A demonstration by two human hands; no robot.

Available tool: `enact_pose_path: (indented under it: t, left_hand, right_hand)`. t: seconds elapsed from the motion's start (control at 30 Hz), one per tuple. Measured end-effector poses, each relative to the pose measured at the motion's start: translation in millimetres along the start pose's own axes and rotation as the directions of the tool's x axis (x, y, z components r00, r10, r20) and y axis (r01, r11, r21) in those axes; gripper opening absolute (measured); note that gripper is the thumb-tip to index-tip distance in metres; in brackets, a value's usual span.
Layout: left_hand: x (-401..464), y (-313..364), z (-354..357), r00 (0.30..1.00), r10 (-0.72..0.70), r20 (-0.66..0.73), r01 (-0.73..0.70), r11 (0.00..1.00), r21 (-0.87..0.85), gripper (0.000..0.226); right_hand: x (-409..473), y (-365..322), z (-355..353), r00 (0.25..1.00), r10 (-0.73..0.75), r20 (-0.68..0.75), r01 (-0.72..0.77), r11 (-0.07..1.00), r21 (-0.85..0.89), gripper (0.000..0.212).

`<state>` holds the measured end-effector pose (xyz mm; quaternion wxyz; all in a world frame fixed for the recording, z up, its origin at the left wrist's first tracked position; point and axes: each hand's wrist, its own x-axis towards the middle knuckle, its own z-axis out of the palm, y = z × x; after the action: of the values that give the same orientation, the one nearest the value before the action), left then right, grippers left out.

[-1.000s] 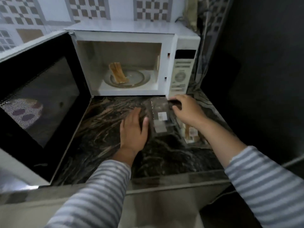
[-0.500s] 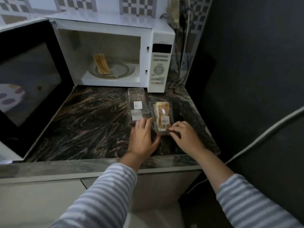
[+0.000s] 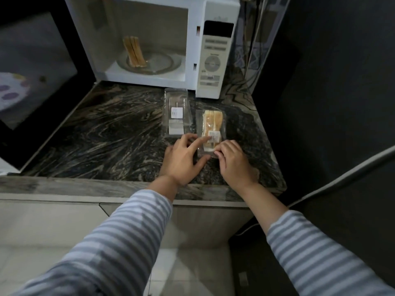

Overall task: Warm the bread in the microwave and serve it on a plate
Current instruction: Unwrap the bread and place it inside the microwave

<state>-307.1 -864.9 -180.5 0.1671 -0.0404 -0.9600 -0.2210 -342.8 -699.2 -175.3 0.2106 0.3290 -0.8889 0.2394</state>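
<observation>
The white microwave [image 3: 215, 52] stands at the back of the counter with its door [image 3: 36, 67] swung open to the left. Two slices of bread [image 3: 134, 53] stand on edge on the glass turntable [image 3: 162, 63] inside. On the counter lie an empty clear plastic package [image 3: 176, 112] and, to its right, a clear package with bread in it [image 3: 211, 127]. My left hand [image 3: 183, 159] rests fingers on the near end of the bread package. My right hand [image 3: 234, 161] pinches the package's near corner.
The dark marbled counter [image 3: 111, 133] ends at a front edge just below my wrists. A dark wall [image 3: 331, 92] closes the right side. Cables [image 3: 254, 35] hang behind the microwave. A grey cable [image 3: 342, 178] crosses at the right.
Both hands drew back from near the microwave to the near end of the bread package, and the view tilted down. The left hand's fingers now lie on the package.
</observation>
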Motion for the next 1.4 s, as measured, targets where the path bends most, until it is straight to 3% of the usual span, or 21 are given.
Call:
enact_pose_path:
  t: [0.13,0.4,0.5,0.6,0.67,0.77,0.87,1.03,1.1,1.33,1.4]
  left_hand:
    - [1,2,-1,0.998,-0.021,0.054,0.020,1.000,0.014,0.047]
    - [2,3,-4,0.989,-0.031,0.142,0.026,0.999,0.041,0.050]
    - [1,4,-3,0.996,-0.006,0.090,0.004,1.000,0.022,0.045]
    - [0,5,-7,0.998,0.039,0.044,-0.040,0.999,0.027,0.042]
    - [3,8,-11,0.995,0.099,0.002,-0.098,0.989,0.108,0.041]
    - [16,15,-22,0.974,0.213,-0.077,-0.196,0.963,0.184,0.042]
    - [40,18,-38,0.959,0.262,-0.113,-0.252,0.963,0.094,0.037]
    - [86,24,-69,0.979,0.205,-0.010,-0.205,0.976,-0.074,0.033]
    - [100,24,-76,0.987,0.159,0.019,-0.157,0.984,-0.086,0.034]
    - [121,24,-87,0.984,0.165,0.064,-0.153,0.974,-0.165,0.031]
    - [123,22,-86,0.983,0.172,0.058,-0.160,0.972,-0.175,0.031]
  right_hand:
    - [0,-1,0,1.000,0.012,0.014,-0.012,1.000,0.015,0.029]
    - [0,-2,0,0.998,0.060,-0.010,-0.059,0.997,0.052,0.029]
    - [-2,-1,-2,0.989,0.077,-0.123,-0.074,0.997,0.035,0.026]
    - [-11,4,-4,0.929,0.280,-0.241,-0.262,0.959,0.105,0.025]
    - [-18,5,-6,0.879,0.432,-0.201,-0.413,0.901,0.130,0.030]
    - [-18,2,-9,0.872,0.485,-0.067,-0.482,0.874,0.064,0.038]
    - [-4,-10,-16,0.872,0.489,-0.002,-0.488,0.871,0.047,0.046]
    - [46,-31,-19,0.872,0.487,-0.054,-0.477,0.868,0.138,0.045]
    - [70,-32,-10,0.856,0.516,0.021,-0.516,0.852,0.087,0.058]
    - [102,-29,18,0.799,0.589,0.119,-0.550,0.797,-0.250,0.056]
    - [104,-29,21,0.777,0.620,0.107,-0.575,0.770,-0.277,0.049]
